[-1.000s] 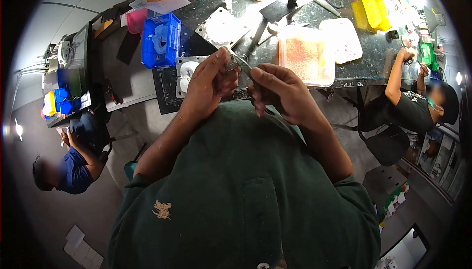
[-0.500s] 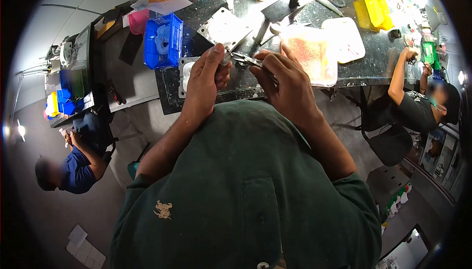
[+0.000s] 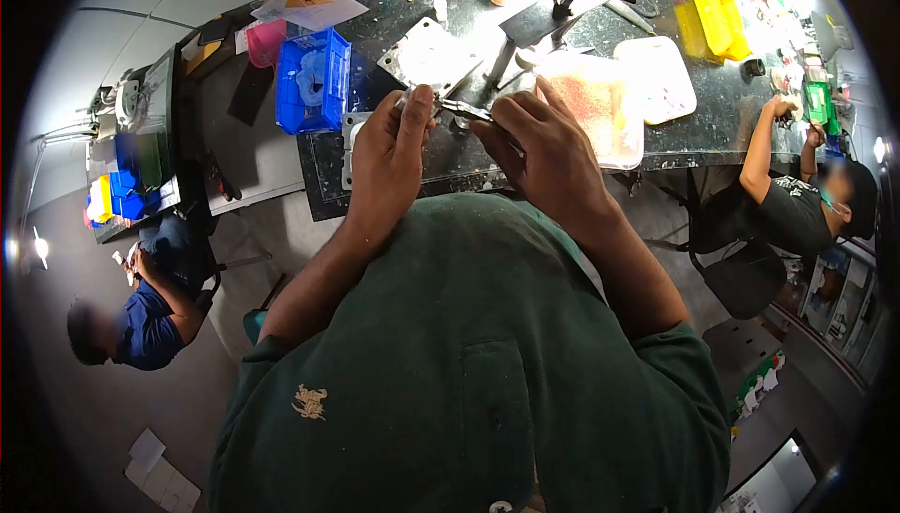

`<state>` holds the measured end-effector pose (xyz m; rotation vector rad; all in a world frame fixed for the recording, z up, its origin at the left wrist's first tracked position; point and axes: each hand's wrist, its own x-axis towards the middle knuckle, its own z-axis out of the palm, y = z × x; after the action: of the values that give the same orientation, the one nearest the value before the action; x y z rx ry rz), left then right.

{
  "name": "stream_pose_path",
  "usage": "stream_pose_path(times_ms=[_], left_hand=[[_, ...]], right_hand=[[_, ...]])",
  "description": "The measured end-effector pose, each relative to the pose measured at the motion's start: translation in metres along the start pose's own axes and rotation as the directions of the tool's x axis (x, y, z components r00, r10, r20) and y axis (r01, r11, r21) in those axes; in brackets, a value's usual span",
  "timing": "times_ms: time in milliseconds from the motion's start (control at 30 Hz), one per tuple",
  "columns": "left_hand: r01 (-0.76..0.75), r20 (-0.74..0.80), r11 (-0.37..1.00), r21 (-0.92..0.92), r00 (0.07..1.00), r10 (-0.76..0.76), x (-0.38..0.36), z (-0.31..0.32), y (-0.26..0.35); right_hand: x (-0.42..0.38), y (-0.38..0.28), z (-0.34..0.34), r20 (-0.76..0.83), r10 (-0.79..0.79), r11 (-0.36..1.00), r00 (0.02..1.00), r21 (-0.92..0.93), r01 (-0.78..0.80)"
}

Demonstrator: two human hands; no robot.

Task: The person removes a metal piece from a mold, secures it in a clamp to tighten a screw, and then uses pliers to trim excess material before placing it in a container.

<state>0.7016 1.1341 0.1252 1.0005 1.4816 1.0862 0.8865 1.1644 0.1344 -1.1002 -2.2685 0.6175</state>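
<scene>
Over the front edge of the dark table, my left hand [image 3: 387,155] is closed, thumb against the fingers. A small shiny piece is pinched there, too small and too covered to name. My right hand [image 3: 551,146] is wrapped round a pair of metal pliers [image 3: 466,111], whose jaws point left and reach the left thumb and fingertips. The pliers' handles are mostly hidden inside the right hand. Just beyond the hands lies a pale square plate [image 3: 429,52] with holes at its corners.
A blue bin [image 3: 341,77] stands left of my hands. On the right are a tub [image 3: 634,143] of reddish-brown grains and a white tray [image 3: 682,101]. A black stand [image 3: 503,61] rises behind. Yellow bins [image 3: 722,24] sit farther right. One person sits on each side.
The pliers' jaws look closer together and sit nearer the left thumb. My left hand has shifted slightly right, and my right hand slightly left.
</scene>
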Motion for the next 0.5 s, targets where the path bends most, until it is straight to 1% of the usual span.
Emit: stream_pose_path(times_ms=[67,200,267,300,367,400,467,500], left_hand=[[-0.019,0.021,0.998,0.065,1.000,0.017,0.000,-0.003,0.002],[-0.012,0.003,0.998,0.055,1.000,0.012,0.000,-0.002,0.004],[0.001,0.022,0.997,0.083,1.000,-0.003,-0.001,-0.002,0.006],[0.000,0.023,0.997,0.083,1.000,-0.002,-0.001,-0.003,0.007],[0.024,0.086,1.000,-0.009,0.996,-0.023,-0.001,-0.006,0.008],[0.024,0.085,1.000,-0.010,0.996,-0.023,-0.001,-0.008,0.009],[0.030,0.189,0.986,-0.161,0.982,0.001,-0.002,-0.012,0.012],[0.030,0.191,0.986,-0.162,0.982,0.001,-0.001,-0.013,0.011]], right_hand=[[0.000,-0.001,-0.002,0.052,0.016,1.000,0.999,-0.006,-0.016],[0.000,-0.005,-0.005,0.062,0.027,0.999,0.998,0.036,-0.029],[-0.002,-0.009,-0.003,0.102,0.127,0.986,0.987,0.095,-0.137],[-0.002,-0.011,-0.004,0.101,0.128,0.986,0.987,0.094,-0.137],[-0.001,-0.015,-0.009,0.078,0.133,0.973,0.988,0.179,-0.145],[0.000,-0.016,-0.011,0.079,0.132,0.973,0.988,0.178,-0.144],[0.000,-0.017,-0.017,0.102,0.124,0.951,0.987,0.272,-0.148],[-0.001,-0.015,-0.017,0.102,0.125,0.951,0.987,0.271,-0.148]])
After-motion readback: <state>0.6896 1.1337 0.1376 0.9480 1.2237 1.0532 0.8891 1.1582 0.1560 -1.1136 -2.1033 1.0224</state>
